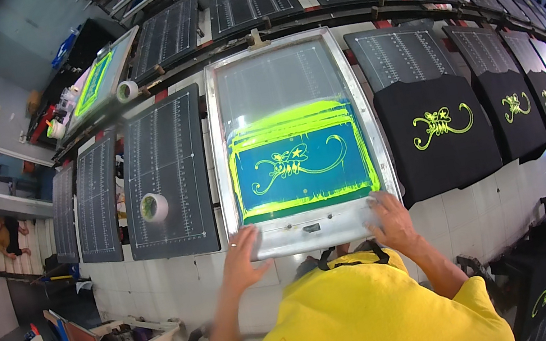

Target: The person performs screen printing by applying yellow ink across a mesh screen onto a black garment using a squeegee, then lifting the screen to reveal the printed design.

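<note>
Left to right, as it reaches my screen.
Far left, back row: a small white tub [56, 128] beside a second screen [96, 85] edged in yellow-green ink; the tub's contents are too small to make out. Farther right, at that screen's near end, a white ring-shaped item [127, 91], pot or roll, cannot say.
Front row, on a dark ruled board [168, 156]: a round white container [154, 207], mouth showing yellow-green inside; I can't judge how full.
Left hand [239, 258]: at the near left corner of the framed printing screen [321, 134], fingers at the metal edge, thumb spread well out to the side. Whether it grips, I can't tell.
The framed screen lies straight ahead of both hands and between them, long axis running away from the body, short bar nearest. Yellow-green ink sits in a thick band beyond the blue printed area. As I judge it, neither hand is clearly nearer; the lift or push would turn on those two near corners.
Right hand [393, 222]: at the near right corner, fingers over the edge, grip also unclear.
Just right of it, a black shirt [443, 159] on its board, bearing the yellow-green design
</note>
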